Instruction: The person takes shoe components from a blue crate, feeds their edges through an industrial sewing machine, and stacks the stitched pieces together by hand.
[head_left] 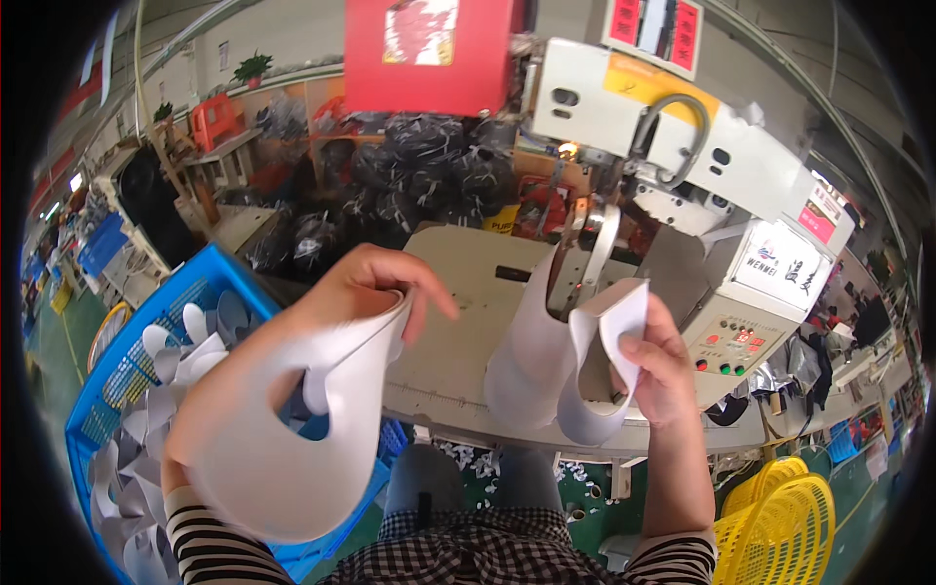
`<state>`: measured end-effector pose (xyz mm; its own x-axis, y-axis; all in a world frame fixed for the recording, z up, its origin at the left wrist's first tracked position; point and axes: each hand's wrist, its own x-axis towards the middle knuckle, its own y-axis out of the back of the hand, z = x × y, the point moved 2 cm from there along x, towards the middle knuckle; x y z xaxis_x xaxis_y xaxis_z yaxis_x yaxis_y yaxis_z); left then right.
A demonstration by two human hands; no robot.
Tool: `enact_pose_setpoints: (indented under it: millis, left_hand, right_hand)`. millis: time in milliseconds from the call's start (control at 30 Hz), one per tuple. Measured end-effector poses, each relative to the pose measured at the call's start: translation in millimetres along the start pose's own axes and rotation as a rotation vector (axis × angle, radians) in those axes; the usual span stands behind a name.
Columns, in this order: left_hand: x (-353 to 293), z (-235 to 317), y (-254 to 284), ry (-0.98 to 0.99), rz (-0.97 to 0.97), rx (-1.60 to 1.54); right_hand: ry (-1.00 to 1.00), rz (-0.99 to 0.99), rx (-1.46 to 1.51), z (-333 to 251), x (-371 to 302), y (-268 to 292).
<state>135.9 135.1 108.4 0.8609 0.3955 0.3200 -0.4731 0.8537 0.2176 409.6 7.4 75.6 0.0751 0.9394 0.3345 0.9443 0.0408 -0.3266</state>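
My left hand (pixel 375 278) is at the left of the machine table, closed on the edge of a white curved sheet piece (pixel 292 473). That piece loops below the hand and over my forearm, and its index finger points out to the right. On the right, my right hand (pixel 658 361) pinches a second white curved piece (pixel 595 414) between thumb and fingers, its upper edge folded. Another white curved part (pixel 531 361) stands beside it, in front of the machine's metal roller (pixel 593 229). Whether these two are joined, I cannot tell.
The machine's white arm (pixel 624 112) reaches over the pale table (pixel 439 341), with a control box (pixel 746 341) at right. A blue basket (pixel 210 268) of white pieces stands at left, yellow baskets (pixel 790 522) at lower right. Black bags (pixel 419 166) are piled behind.
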Motion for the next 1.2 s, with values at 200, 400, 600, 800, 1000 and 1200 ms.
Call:
enact_pose_setpoints:
  millis: [200,400,600,800,1000,1200]
  left_hand:
    - [43,-7,-25,0.105,-0.077,-0.391]
    - [74,-28,-35,0.302,-0.322,-0.282]
    - [98,-23,-9,0.250,0.112,-0.168]
    - [134,-26,3,0.257,0.192,-0.245]
    - [147,-45,10,0.222,0.185,-0.333]
    - [137,-65,18,0.141,0.061,-0.582]
  right_hand:
    - [-0.055,-0.275,0.028,-8,24,-11]
    - [-0.102,-0.344,0.042,-4,48,-8]
    - [-0.094,0.051,-0.113,-19,67,30]
    - [0.018,0.184,-0.024,-9,90,41]
    - [0.016,0.200,0.084,-4,103,43]
    - [-0.032,0.132,0.199,4,108,50]
